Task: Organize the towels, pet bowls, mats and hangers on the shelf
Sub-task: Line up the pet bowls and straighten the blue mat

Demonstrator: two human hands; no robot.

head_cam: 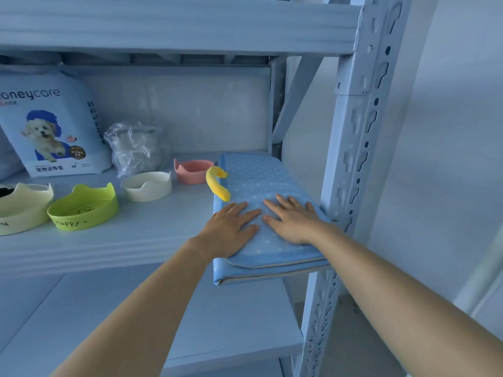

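The blue mat (pixel 261 186) is looking like soft matt cloth, the green bowl (pixel 84 210) is showing smooth plastic, the shelf post (pixel 362 131) matt painted metal

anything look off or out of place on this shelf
The folded blue mat sticks out past the shelf's front edge, with the left hand and right hand flat on it. A yellow curved piece leans on its left side.

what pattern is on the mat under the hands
Light blue with small white dots, on the folded mat in the head view.
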